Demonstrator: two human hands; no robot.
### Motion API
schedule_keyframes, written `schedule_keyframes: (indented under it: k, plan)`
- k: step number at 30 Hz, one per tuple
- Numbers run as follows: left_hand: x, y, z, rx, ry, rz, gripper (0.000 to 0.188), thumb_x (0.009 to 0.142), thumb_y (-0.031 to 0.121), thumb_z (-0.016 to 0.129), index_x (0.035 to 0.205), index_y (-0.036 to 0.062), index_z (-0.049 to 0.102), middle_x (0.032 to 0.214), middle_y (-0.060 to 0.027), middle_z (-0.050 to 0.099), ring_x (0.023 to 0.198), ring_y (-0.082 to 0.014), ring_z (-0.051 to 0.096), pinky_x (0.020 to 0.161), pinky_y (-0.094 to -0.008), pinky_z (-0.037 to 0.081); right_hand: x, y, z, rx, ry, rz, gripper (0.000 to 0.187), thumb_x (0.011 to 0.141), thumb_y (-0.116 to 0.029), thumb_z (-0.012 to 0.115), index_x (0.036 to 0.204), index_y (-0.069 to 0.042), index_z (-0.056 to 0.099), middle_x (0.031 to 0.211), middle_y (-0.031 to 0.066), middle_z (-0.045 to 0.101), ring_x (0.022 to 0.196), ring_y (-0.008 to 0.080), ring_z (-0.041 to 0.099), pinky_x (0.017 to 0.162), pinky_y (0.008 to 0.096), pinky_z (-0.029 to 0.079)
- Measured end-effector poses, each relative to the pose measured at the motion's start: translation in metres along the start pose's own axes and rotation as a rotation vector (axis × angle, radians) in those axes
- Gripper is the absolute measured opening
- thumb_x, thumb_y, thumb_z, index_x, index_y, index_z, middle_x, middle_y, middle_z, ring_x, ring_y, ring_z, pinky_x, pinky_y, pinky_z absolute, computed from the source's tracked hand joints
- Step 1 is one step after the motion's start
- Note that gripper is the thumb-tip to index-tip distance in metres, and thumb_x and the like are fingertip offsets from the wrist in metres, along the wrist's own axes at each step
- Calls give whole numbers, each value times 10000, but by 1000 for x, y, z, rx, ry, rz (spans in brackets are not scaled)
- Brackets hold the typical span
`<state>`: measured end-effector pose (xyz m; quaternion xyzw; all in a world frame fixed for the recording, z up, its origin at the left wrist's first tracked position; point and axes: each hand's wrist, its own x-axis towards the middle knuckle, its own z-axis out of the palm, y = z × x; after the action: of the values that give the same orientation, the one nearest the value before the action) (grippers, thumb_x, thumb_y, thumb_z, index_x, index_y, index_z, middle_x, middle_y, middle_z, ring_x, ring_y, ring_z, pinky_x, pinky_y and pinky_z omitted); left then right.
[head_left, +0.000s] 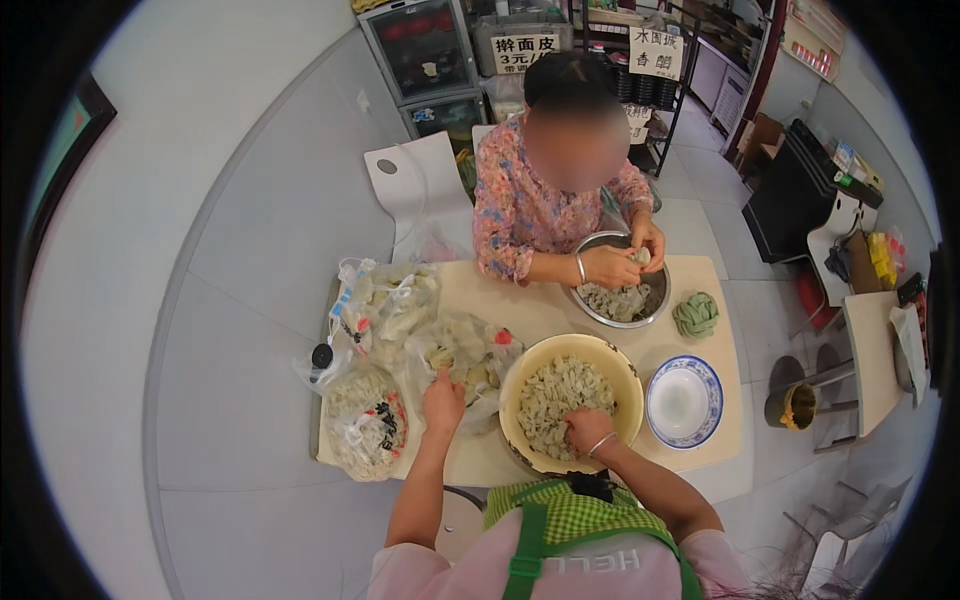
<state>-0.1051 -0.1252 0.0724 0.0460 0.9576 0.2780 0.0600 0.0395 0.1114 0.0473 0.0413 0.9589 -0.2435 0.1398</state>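
Note:
My left hand (443,402) is at the mouth of a clear plastic bag (467,345), with its fingers closed on the plastic. Pale greenish, lumpy food pieces show inside. My right hand (588,432) reaches into a large yellow enamel basin (632,400), its fingers curled down among many small pale food pieces (555,395). What those fingers pinch, if anything, is hidden. Right of the basin stands a white bowl with a blue patterned rim (684,402). Two more filled plastic bags, one upper (392,305) and one lower (365,425), lie left of my left hand.
Across the table (490,290), a person in a floral shirt (505,200) works with both hands over a steel bowl (625,322) of similar pieces. A crumpled green cloth (696,315) lies near the right edge. A white chair (425,185) stands beyond the table's far left.

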Motion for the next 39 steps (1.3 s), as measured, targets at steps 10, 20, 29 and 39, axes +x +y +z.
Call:
schedule_keyframes:
  k: [10,20,29,39]
  plan:
    - [91,-2,2,-425,38,61,333,742,93,572,1047,59,444,851,-183,597,772,-316,580,657,-379,453,5,26,3,327,63,172,182,768,-184,531,681,-27,559,669,112,595,616,236,595,571,351,467]
    - [126,-11,1,-49,-47,438,124,718,38,555,821,24,486,878,-164,543,786,-339,532,668,-404,425,5,34,12,389,101,14,144,782,-122,473,782,-68,606,667,104,605,657,240,598,616,346,468]
    - [78,32,18,304,204,128,430,650,260,679,909,-5,462,891,-164,547,825,-312,550,719,-369,450,-4,-11,-37,34,-168,132,196,769,-273,555,845,-115,643,869,100,607,760,270,585,682,393,467]
    - [81,29,14,-10,217,-17,705,574,154,683,1160,-16,330,888,-196,548,793,-297,566,713,-349,451,-3,-1,-36,103,12,94,257,740,-200,577,981,-111,560,875,121,547,892,266,549,685,396,461]
